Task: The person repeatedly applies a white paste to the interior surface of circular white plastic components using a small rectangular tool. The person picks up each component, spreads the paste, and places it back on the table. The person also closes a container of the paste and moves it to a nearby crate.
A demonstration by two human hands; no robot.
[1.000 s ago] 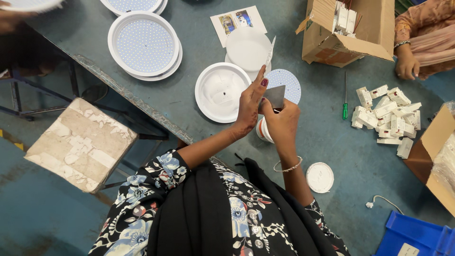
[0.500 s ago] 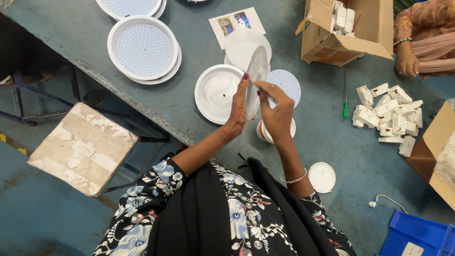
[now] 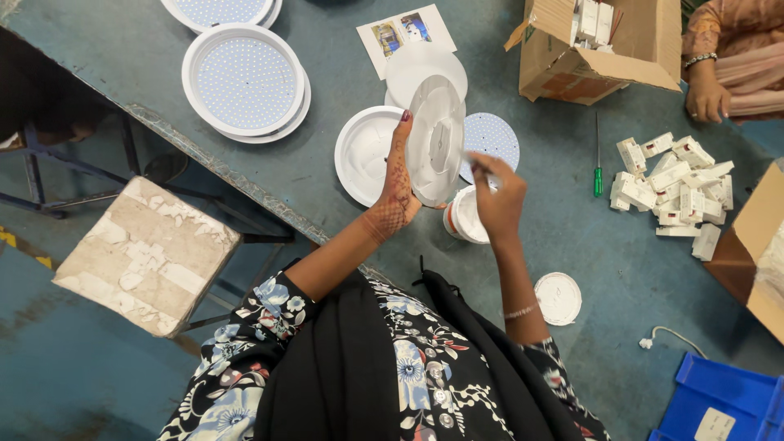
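Observation:
My left hand [image 3: 398, 184] holds a round white lamp housing [image 3: 436, 139] upright on its edge above the table, its hollow side facing my right hand. My right hand [image 3: 498, 196] is closed on something small at the housing's right rim; I cannot make out what it is. Below the hands lie another white housing [image 3: 364, 155], a round LED disc [image 3: 493, 137] and a small white tub [image 3: 466, 219].
Finished round lamps [image 3: 245, 82] sit at the back left. A green screwdriver [image 3: 598, 167], a heap of white drivers [image 3: 676, 184], a cardboard box [image 3: 604, 49] and a white lid [image 3: 559, 298] lie to the right. Another person's hand [image 3: 706, 98] rests far right. A stool [image 3: 143, 253] stands left.
The housing has been turned from edge-on to a wider, upright face. My left hand has shifted to its left rim and my right hand has moved to its right rim.

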